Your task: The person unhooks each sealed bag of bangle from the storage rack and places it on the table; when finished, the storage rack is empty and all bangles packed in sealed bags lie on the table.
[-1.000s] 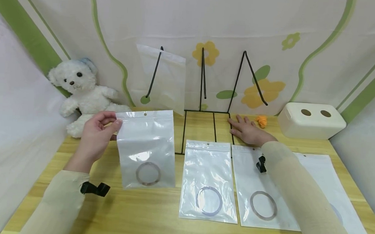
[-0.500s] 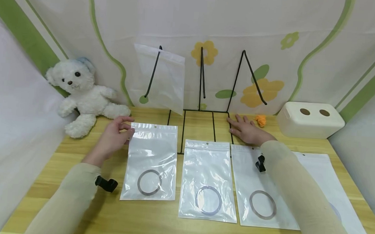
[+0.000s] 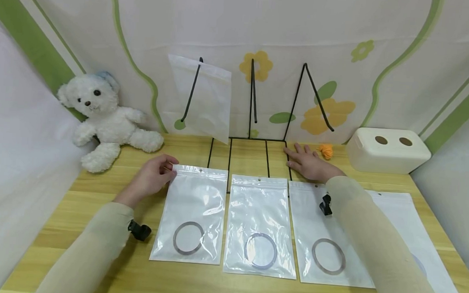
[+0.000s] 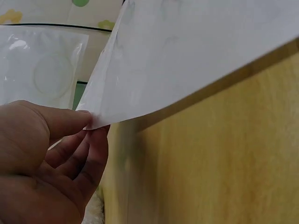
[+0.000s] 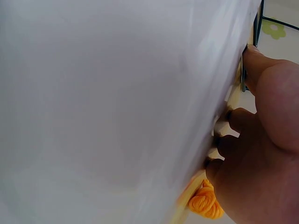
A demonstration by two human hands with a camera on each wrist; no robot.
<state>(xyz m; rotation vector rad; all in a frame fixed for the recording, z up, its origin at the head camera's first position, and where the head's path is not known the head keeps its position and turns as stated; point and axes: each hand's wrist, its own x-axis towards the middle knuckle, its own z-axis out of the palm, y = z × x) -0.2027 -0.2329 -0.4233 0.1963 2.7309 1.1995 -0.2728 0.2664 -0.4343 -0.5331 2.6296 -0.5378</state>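
Note:
My left hand (image 3: 149,179) pinches the top left corner of a white zip bag (image 3: 197,198) between thumb and fingers. A brownish bangle (image 3: 175,243) shows in the lower part of that bag. The left wrist view shows the pinched corner raised off the wood. My right hand (image 3: 310,163) lies with fingers spread at the right side of a black wire display rack (image 3: 267,159), touching its base. A row of similar zip bags lies to the right: one with a pale lilac bangle (image 3: 275,252), one with a brownish bangle (image 3: 344,262), and one partly hidden under my right forearm.
A pale zip bag (image 3: 211,100) hangs on the rack's left arm. Two more rack arms stand beside it. A white teddy bear (image 3: 112,123) sits at the back left. An orange yarn bundle (image 3: 326,151) and a cream box with two holes (image 3: 387,156) stand at the back right.
My left hand has lowered the zip bag onto the table and shifted it a little right, beside the other bags. My right hand has stayed on the rack base.

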